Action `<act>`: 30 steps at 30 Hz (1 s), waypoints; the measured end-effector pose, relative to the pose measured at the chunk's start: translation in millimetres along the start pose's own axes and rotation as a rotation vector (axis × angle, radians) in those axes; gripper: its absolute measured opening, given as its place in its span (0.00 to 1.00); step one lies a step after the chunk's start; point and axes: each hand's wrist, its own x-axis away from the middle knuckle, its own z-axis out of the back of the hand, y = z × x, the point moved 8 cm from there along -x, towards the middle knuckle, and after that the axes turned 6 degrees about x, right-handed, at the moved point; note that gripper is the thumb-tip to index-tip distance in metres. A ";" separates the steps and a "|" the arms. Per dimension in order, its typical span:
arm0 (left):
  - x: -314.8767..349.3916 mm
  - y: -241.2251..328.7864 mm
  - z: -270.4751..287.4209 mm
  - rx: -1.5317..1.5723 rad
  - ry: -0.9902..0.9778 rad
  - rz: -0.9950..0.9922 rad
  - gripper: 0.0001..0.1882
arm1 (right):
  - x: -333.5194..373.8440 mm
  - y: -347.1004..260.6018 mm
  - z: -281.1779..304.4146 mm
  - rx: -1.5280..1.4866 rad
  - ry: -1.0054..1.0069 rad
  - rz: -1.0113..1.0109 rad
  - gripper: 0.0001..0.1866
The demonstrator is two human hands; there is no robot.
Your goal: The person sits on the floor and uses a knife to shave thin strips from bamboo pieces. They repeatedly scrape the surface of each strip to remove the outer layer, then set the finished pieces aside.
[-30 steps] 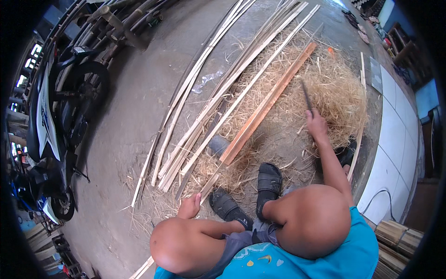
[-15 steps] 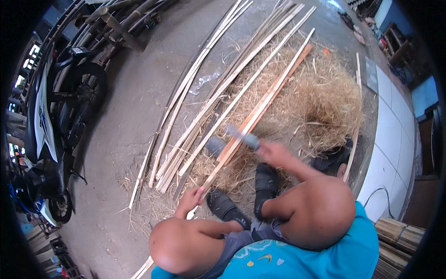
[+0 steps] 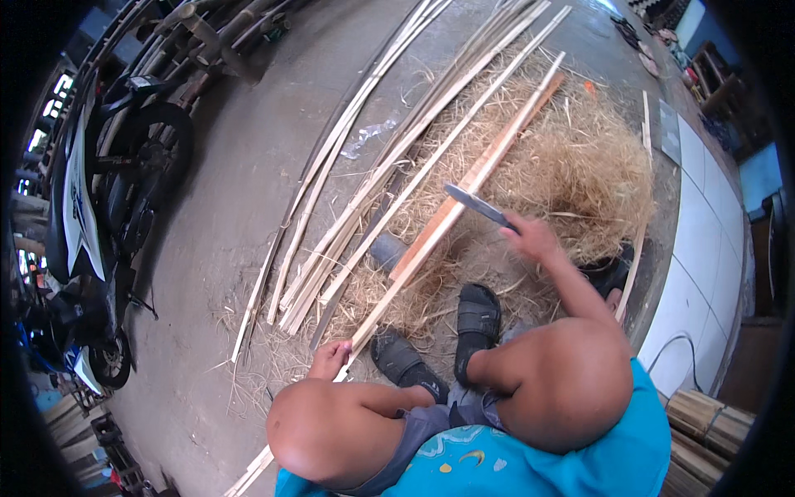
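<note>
My left hand point(image 3: 333, 358) is closed at the near end of a long pale bamboo strip point(image 3: 447, 222), in front of my left knee. The strip runs away from me along a reddish-brown board point(image 3: 493, 156), which slopes beside a grey cylinder point(image 3: 387, 250). In my right hand point(image 3: 534, 238) is a knife point(image 3: 474, 201), gripped by its handle. Its blade points left and lies across the strip, about halfway along the board; whether it touches cannot be told. My right fingers are wrapped round the handle.
Several long strips point(image 3: 364, 203) lie left of the board. A heap of fine shavings point(image 3: 588, 174) spreads to the right, near white floor tiles point(image 3: 694, 224). A motorcycle point(image 3: 108, 215) stands at far left. My sandalled feet point(image 3: 479, 323) are close below the board. Bundled slats point(image 3: 708, 418) lie at lower right.
My right hand has moved right and a little farther away, and the knife blade now shows sharply, higher along the strip. My left hand has shifted slightly left and nearer to me.
</note>
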 end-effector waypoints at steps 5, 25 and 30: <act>-22.3 50.0 1.1 -0.254 0.090 -0.133 0.20 | -13.3 -37.0 -28.0 -0.189 0.032 0.091 0.22; -10.8 72.1 6.2 -0.423 0.076 -0.195 0.21 | -14.5 64.4 3.2 -0.027 0.309 -0.220 0.29; -62.5 118.6 -60.5 -0.696 0.106 -0.304 0.19 | 76.7 -149.0 -99.3 -0.210 -0.225 0.312 0.27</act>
